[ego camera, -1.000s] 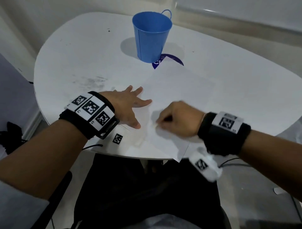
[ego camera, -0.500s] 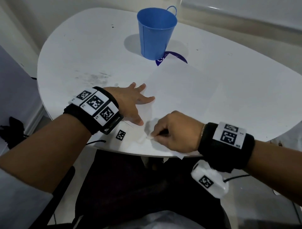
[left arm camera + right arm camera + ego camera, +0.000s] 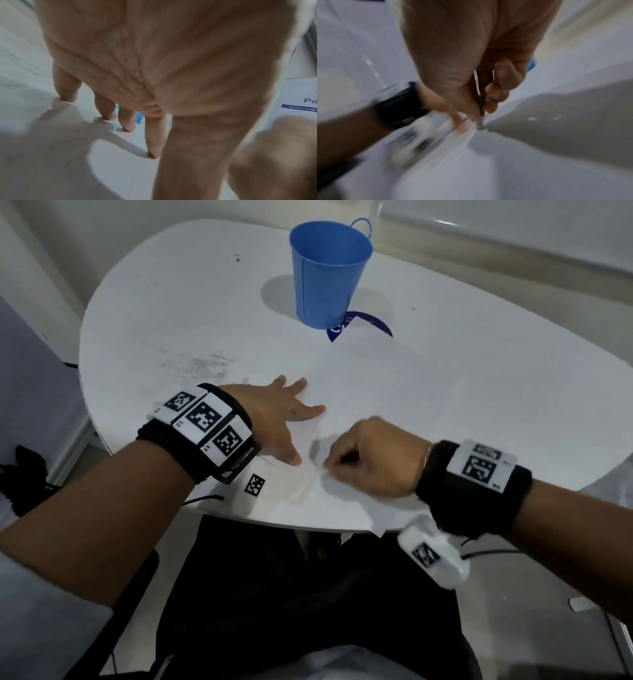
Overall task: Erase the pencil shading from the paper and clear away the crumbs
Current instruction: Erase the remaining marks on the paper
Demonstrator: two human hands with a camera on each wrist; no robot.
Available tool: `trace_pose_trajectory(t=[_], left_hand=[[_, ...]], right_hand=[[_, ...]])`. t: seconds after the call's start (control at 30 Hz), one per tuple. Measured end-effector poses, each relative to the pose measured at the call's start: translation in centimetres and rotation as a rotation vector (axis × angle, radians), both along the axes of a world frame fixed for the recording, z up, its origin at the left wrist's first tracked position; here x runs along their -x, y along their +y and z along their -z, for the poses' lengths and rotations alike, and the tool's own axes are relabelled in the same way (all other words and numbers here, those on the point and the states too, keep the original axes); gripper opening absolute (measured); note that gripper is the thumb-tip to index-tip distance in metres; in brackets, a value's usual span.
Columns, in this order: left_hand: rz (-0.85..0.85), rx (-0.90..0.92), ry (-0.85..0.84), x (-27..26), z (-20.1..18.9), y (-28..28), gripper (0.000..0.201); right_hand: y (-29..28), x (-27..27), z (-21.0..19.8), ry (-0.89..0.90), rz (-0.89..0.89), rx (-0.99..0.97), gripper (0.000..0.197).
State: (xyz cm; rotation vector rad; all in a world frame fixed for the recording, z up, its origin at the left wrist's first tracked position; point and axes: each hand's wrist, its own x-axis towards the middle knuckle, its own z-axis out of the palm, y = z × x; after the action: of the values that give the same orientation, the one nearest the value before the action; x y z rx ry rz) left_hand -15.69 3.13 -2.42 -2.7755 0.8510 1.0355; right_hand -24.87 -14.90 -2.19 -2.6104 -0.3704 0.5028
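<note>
Left hand lies flat with fingers spread, pinning the paper, while right hand pinches a small eraser against it.

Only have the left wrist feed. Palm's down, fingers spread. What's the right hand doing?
Observer: The right hand pinches a small pale thing, likely the eraser, tip down on the paper, close to the thumb of the left hand.
Operator: Is the sheet fully on the table?
Observer: No. Its near corner hangs over the edge of the table, by the right wrist.
Operator: That blue bit between the fingers?
Observer: A blue cup, upright, at the paper's far corner.
</note>
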Motion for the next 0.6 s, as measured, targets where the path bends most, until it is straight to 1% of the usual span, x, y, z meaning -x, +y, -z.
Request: trace_pose_trajectory(t=[0.07, 0.1, 0.13, 0.2, 0.23, 0.27, 0.33, 0.37, 0.4, 0.47, 0.5, 0.53, 0.6], left_hand=[[-0.015, 0.017, 0.013, -0.1, 0.0, 0.1, 0.094], [-0.027, 0.028, 0.019, -0.1, 0.1, 0.1, 0.095], [-0.033, 0.036, 0.018, -0.1, 0.2, 0.1, 0.096], [-0.029, 0.038, 0.011, -0.1, 0.3, 0.1, 0.098], [-0.029, 0.041, 0.012, -0.1, 0.2, 0.1, 0.097], [-0.034, 0.045, 0.017, -0.1, 0.2, 0.1, 0.096], [-0.045, 0.044, 0.022, 0.1, -0.1, 0.1, 0.093], [-0.045, 0.04, 0.02, 0.1, -0.1, 0.1, 0.092], [-0.043, 0.036, 0.016, 0.2, -0.2, 0.1, 0.092], [-0.039, 0.032, 0.01, 0.2, -0.1, 0.1, 0.092], [-0.034, 0.028, 0.009, 0.1, -0.1, 0.1, 0.092], [-0.027, 0.022, 0.009, 0.1, -0.2, 0.1, 0.092], [-0.02, 0.016, 0.01, 0.2, -0.3, 0.1, 0.092]], right_hand=[[-0.8, -1.5, 0.0, -0.101, 0.171, 0.011, 0.014], [-0.5, -1.6, 0.1, -0.106, 0.175, 0.011, 0.015], [0.2, -1.2, 0.1, -0.075, 0.103, 0.005, 0.014], [1.9, 0.3, -0.2, 0.041, -0.113, -0.011, 0.013], [1.8, 0.2, -0.4, 0.042, -0.122, 0.005, 0.013], [0.8, -0.9, -0.2, 0.001, -0.055, 0.039, 0.014], [-1.2, -2.6, -0.3, -0.124, 0.175, 0.087, 0.016], [-1.6, -2.5, -0.2, -0.151, 0.211, 0.092, 0.016], [-1.5, -1.8, 0.0, -0.136, 0.162, 0.094, 0.016], [0.3, 1.2, 0.0, -0.033, -0.067, 0.061, 0.015], [0.7, 2.1, -0.2, 0.04, -0.1, 0.017, 0.014], [0.2, 1.9, -0.1, 0.059, -0.064, 0.005, 0.013], [-1.4, 0.4, 0.1, -0.029, 0.101, -0.017, 0.011]])
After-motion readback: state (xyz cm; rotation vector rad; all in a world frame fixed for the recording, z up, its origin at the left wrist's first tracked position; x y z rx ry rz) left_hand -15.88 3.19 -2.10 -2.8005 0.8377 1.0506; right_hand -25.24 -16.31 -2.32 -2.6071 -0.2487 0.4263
